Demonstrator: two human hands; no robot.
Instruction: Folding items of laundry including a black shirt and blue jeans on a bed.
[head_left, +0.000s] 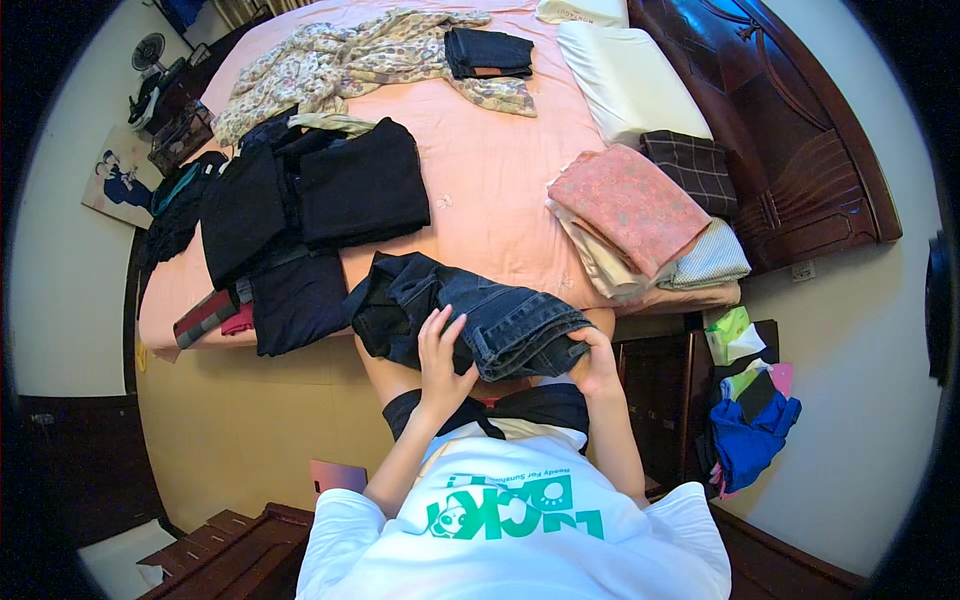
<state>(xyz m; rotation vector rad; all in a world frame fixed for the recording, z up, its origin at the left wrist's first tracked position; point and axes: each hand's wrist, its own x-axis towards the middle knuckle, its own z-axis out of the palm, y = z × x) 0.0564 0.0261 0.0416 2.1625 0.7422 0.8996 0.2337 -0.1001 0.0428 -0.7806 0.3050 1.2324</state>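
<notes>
A pair of dark denim jeans (510, 315), partly folded, lies across my lap at the bed's edge. My right hand (595, 360) grips the waistband end, its thumb and fingers around the fabric. My left hand (442, 352) rests against the near side of the jeans with its fingers spread. The far part of the jeans is bunched and loose. Folded black garments (364, 187) are piled on the bed beyond and to the left, beside a dark navy garment (300, 300). Another pair of folded dark jeans (489, 52) sits farther back on a floral cloth (322, 64).
The bed has a pink sheet (487, 180). At right are a stack of folded fabrics (630, 206), a dark checked cloth (690, 171), a white pillow (630, 82) and the wooden headboard (787, 135). A nightstand (652, 405) stands right of my legs, near a blue cloth item (750, 442).
</notes>
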